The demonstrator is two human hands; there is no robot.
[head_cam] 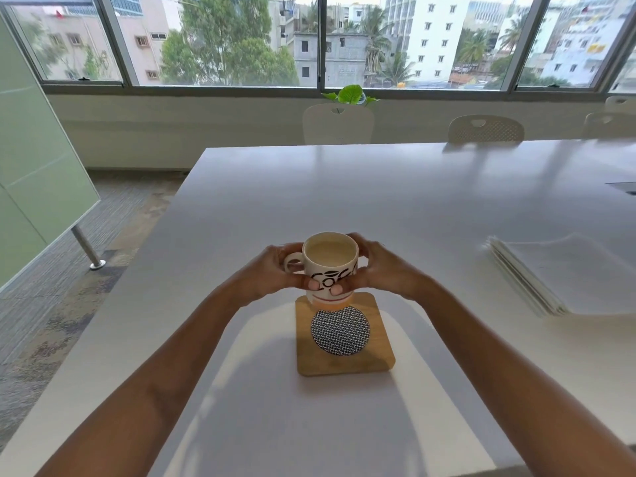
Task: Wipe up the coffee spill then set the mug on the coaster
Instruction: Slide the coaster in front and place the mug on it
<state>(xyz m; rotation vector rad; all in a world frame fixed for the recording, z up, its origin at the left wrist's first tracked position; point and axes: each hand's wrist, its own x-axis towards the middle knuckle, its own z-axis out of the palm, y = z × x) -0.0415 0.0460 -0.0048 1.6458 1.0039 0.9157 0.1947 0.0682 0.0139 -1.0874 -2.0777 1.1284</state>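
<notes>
A white mug (329, 259) with black lettering and pale coffee inside is held upright in both hands, its handle pointing left. My left hand (275, 273) wraps its left side by the handle, and my right hand (377, 270) wraps its right side. The mug's base hovers over the far edge of a square wooden coaster (375, 352) with a round black-and-white patterned centre, lying on the white table (309, 194). I see no spill on the tabletop.
A stack of white paper napkins (564, 273) lies at the right of the table. Several white chairs (338, 123) stand along the far side, below the windows. The table's left edge drops to carpeted floor beside a glass partition (38, 166).
</notes>
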